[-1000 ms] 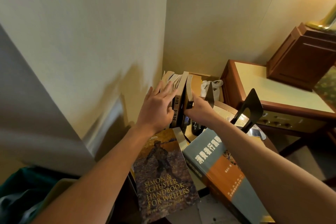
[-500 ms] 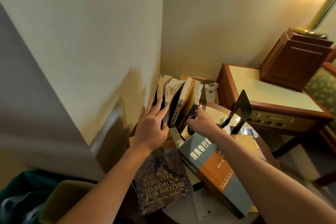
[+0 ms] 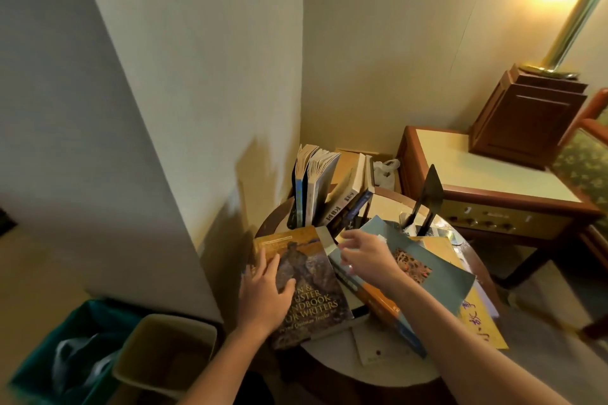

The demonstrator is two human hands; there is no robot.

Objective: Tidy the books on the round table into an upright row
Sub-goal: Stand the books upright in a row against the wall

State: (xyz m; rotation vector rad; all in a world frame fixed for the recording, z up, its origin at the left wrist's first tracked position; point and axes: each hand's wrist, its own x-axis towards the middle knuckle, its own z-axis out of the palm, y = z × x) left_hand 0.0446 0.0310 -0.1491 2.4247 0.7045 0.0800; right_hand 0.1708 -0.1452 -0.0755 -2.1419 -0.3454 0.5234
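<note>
Resting flat on the handbook [image 3: 316, 273], the left grip [image 3: 264, 293] (fingers spread) holds nothing.

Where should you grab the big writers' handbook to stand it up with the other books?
Grip the handbook by its left long edge, coming from the left, where the left hand rests flat on the cover. It lies flat, and that side seems to stick out past the table rim, so fingers can slide under. Its right edge is crowded by the blue book.
</note>
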